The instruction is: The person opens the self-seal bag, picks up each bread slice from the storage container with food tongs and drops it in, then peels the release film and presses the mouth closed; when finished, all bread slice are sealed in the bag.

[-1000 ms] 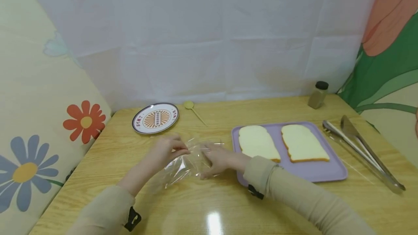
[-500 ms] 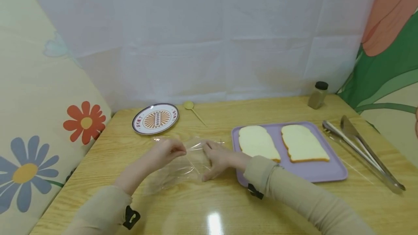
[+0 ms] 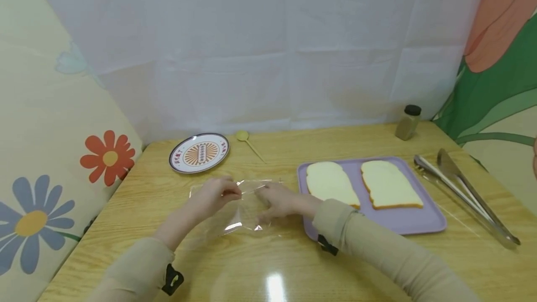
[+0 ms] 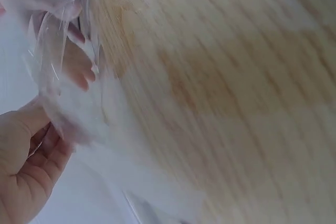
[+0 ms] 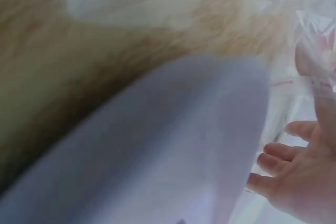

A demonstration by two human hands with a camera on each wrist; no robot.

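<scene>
A clear plastic bag (image 3: 236, 225) is pinched between the thumb and fingers of the left hand (image 3: 216, 194), while its right part is touched by the right hand (image 3: 277, 202), whose fingers are spread. The bag is laid on the desk (image 3: 235, 269), just left of the purple tray (image 3: 390, 225) on which two bread slices (image 3: 390, 184) are set.

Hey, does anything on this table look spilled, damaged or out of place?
Nothing stands out: the clear plastic bag is just wrinkled, both bread slices lie on the purple tray, and the black-capped jar stands upright.
</scene>
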